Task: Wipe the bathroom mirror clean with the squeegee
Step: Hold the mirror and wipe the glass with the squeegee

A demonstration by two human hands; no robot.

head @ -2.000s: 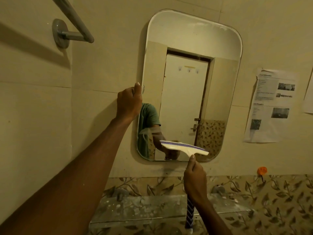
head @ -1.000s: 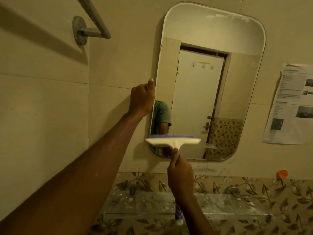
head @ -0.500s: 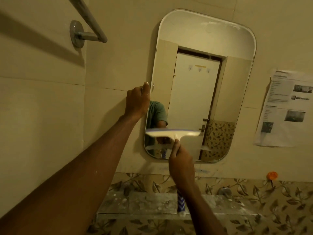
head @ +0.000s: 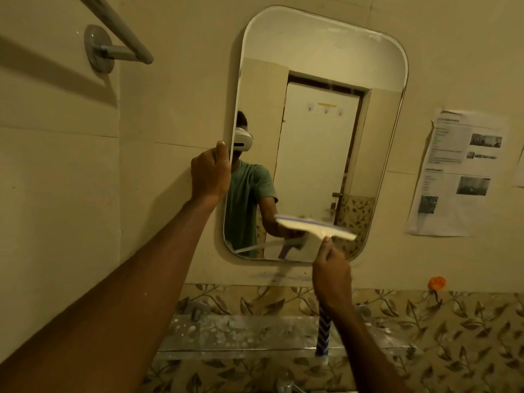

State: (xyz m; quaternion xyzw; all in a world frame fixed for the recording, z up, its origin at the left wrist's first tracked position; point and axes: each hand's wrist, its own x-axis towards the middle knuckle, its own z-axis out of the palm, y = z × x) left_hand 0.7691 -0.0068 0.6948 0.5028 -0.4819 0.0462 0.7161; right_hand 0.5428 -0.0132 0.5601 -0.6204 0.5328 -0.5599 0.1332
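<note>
A rounded rectangular mirror (head: 317,80) hangs on the beige wall. My left hand (head: 209,174) grips its left edge at mid height, thumb up along the rim. My right hand (head: 333,275) grips the blue-and-white striped handle of a squeegee (head: 314,226). Its white blade lies tilted, right end lower, against the lower right part of the glass. The handle's lower end shows below my wrist. Smears remain near the mirror's top edge.
A metal towel bar (head: 119,32) juts from the wall at the upper left. Printed papers (head: 459,171) are stuck to the wall on the right. An orange hook (head: 436,283) sits below them. A spattered glass shelf (head: 241,333) runs under the mirror above leaf-patterned tiles.
The squeegee has moved from the lower left of the mirror to the lower right, and its blade now tilts down to the right. My left hand stays on the mirror's edge.
</note>
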